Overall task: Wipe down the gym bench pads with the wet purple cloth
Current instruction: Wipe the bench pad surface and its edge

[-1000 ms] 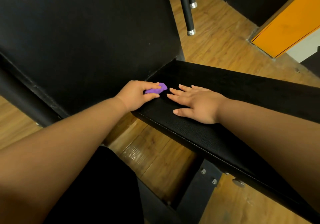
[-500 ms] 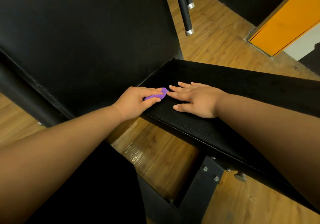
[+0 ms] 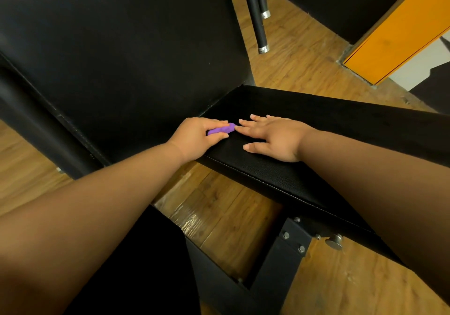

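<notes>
The purple cloth (image 3: 221, 128) is gripped by the left hand (image 3: 194, 137) on the pad (image 3: 341, 125); the right hand (image 3: 272, 139) is laid flat, released, alongside

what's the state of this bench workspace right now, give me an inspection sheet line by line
surface: black seat pad, stitched edge, meets the tilted back pad; wet streaks cannot be told
job's things: purple cloth, bunched small, on the seat pad near where the two pads meet
clutter: nothing seen
hands: left hand grips the purple cloth; right hand lies flat on the seat pad, fingers straight, tips close beside the cloth
cables: nothing seen
surroundings: wooden floor; bolted black frame with a metal knob under the seat pad; two black handles with chrome ends; orange panel
</notes>
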{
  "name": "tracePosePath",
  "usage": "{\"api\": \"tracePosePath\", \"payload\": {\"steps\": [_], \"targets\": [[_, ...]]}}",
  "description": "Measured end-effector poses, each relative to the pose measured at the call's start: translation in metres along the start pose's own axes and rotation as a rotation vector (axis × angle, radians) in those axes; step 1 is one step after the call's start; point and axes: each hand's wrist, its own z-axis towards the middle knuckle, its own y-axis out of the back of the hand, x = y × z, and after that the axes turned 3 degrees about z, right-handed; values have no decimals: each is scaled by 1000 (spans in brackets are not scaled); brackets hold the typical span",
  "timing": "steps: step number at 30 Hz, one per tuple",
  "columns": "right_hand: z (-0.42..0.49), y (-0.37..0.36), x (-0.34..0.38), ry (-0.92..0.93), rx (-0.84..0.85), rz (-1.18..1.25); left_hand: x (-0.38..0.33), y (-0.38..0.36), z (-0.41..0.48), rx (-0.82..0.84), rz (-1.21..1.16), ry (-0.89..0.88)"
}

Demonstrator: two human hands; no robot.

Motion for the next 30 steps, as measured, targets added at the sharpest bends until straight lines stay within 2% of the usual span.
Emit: {"api": "tracePosePath", "payload": {"steps": [3, 6, 8, 11, 16, 22, 27, 30], "targets": [[-3, 0, 0, -1, -59, 49, -9, -3, -4, -53, -87, 75], [-9, -2, 2, 57, -155, 91, -20, -5, -13, -50, -270, 96], [-8, -3, 6, 78, -251, 224, -22, -3, -15, -39, -359, 113], [1, -4, 19, 78, -349, 414, -13, 5, -15, -33, -322, 131], [20, -1, 31, 71, -353, 407, 7, 19, -26, 29, -234, 184], [10, 23, 22, 5, -400, 232, 4, 18, -36, -47, -248, 244], [8, 24, 33, 110, -277, 112, 9, 10, -36, 50, -235, 249], [19, 17, 38, 126, -306, 156, 17, 2, -31, 52, -144, 221]]}}
